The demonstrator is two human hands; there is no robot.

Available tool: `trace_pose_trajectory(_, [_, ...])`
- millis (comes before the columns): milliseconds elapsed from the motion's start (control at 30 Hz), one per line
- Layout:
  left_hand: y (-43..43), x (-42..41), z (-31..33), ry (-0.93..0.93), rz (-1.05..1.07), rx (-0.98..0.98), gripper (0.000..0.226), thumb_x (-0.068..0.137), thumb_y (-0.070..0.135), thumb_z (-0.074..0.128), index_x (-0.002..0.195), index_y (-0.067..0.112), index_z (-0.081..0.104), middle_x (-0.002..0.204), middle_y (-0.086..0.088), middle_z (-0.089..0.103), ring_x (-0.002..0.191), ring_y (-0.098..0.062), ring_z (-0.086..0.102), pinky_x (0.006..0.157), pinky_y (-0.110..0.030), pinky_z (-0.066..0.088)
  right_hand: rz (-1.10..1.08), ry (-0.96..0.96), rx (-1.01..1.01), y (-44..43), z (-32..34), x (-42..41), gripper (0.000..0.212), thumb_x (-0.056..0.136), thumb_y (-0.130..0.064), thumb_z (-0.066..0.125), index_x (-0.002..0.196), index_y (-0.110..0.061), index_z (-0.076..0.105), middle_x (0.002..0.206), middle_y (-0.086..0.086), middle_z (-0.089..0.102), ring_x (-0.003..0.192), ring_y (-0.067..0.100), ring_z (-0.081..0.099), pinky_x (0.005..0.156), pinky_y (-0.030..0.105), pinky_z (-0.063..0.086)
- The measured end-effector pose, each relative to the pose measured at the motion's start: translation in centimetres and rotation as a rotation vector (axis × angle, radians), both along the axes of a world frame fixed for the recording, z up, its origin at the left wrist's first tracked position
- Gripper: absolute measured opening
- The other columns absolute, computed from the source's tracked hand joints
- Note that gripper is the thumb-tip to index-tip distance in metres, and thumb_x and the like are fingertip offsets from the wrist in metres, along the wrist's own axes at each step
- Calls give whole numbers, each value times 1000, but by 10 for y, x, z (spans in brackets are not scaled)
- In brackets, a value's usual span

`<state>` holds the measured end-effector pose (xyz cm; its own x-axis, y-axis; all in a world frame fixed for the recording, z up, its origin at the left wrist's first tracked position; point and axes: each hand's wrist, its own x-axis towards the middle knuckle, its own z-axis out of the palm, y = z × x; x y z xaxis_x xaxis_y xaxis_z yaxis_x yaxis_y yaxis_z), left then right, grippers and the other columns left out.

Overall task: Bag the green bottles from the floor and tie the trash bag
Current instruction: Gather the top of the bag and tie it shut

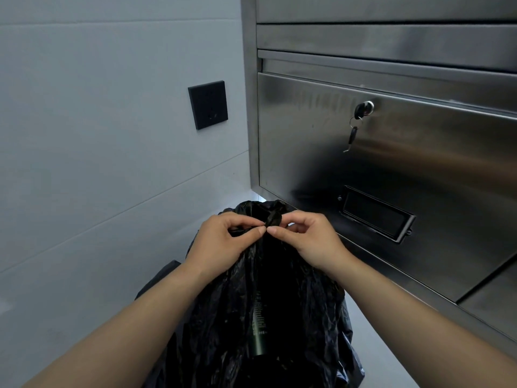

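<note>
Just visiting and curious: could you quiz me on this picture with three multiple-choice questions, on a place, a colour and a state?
1. Where does the key hang?
A) from the lock of the steel cabinet
B) on a wall hook
C) in a drawer

2. The trash bag is:
A) white
B) black
C) blue

3. The left hand and right hand are:
A) idle
B) pinching the bag's top
C) flat on the floor

1 A: it dangles below the lock.
2 B: black plastic throughout.
3 B: both pinch the gathered top.

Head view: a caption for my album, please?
The left hand and right hand pinch the gathered top of a black trash bag beside a steel cabinet.
</note>
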<state>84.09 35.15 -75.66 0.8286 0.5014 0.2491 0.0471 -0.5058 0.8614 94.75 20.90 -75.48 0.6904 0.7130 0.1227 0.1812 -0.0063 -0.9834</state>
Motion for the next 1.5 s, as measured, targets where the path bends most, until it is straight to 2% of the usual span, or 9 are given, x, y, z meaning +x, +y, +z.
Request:
trace_pose_trajectory(133, [2, -2, 2, 6, -95, -124, 11, 80, 32, 69, 89, 38, 74, 88, 16, 74, 86, 0, 68, 76, -12, 48, -62, -43, 60, 1, 2, 2, 14, 76, -11, 74, 69, -22, 71, 78, -2, 66, 64, 7, 59, 66, 24, 49])
trace_pose_trajectory(233, [3, -3, 2, 2, -116, -146, 12, 84, 28, 67, 92, 34, 75, 91, 13, 75, 89, -4, 69, 81, -17, 49, -101, -86, 63, 1, 3, 1, 11, 78, -13, 73, 72, -23, 72, 79, 3, 70, 67, 10, 60, 71, 34, 51])
trace_pose_trajectory(333, [-1, -2, 0, -4, -75, -124, 14, 74, 45, 72, 86, 38, 73, 85, 12, 74, 82, -5, 68, 79, -24, 51, -114, -61, 85, 1, 5, -3, 12, 77, -12, 74, 74, -24, 73, 74, 6, 71, 68, 14, 60, 72, 37, 52])
trace_pose_trajectory(467, [-5, 3, -2, -12, 5, -78, 23, 62, 58, 68, 76, 40, 71, 70, 14, 69, 65, 0, 62, 65, -20, 44, -86, -44, 94, 2, 8, -9, 11, 77, -10, 73, 78, -21, 74, 78, 19, 70, 69, 16, 59, 71, 37, 52])
trace_pose_trajectory(633, [-5, 4, -2, 29, 86, 35, 24, 58, 60, 64, 67, 39, 70, 67, 10, 68, 57, 0, 58, 57, -14, 42, -64, -63, 86, 3, 11, -8, 20, 76, -10, 74, 89, -24, 70, 71, -4, 60, 61, 4, 52, 64, 17, 45])
trace_pose_trajectory(833, [-6, 0, 0, 31, 121, 105, 6, 66, 47, 71, 67, 41, 70, 65, 20, 67, 59, 4, 60, 55, -7, 41, -110, -115, -28, 3, 10, -7, 9, 75, -28, 76, 71, -22, 72, 71, 16, 66, 58, 14, 52, 57, 26, 43])
trace_pose_trajectory(1100, [2, -1, -4, 32, 174, 96, 14, 72, 37, 74, 60, 37, 68, 59, 25, 64, 55, 7, 56, 53, -4, 36, -17, -138, -219, -6, 1, 1, 13, 77, -21, 75, 69, -20, 64, 63, -1, 63, 51, 10, 54, 54, 23, 45])
trace_pose_trajectory(1300, [1, -1, -1, 71, 46, 182, 11, 75, 37, 73, 77, 46, 67, 65, 12, 62, 64, -2, 56, 59, -9, 39, -154, -367, -91, -5, 9, 8, 21, 75, -15, 74, 67, -31, 63, 61, -9, 63, 56, 2, 54, 56, 14, 43])
trace_pose_trajectory(1500, [4, -4, 6, 185, -26, 92, 9, 71, 32, 78, 73, 38, 72, 69, 16, 71, 68, 7, 62, 64, -5, 41, -138, -323, -41, -19, 0, 13, 29, 76, -6, 74, 74, -33, 62, 64, -8, 59, 59, 6, 53, 62, 23, 47])
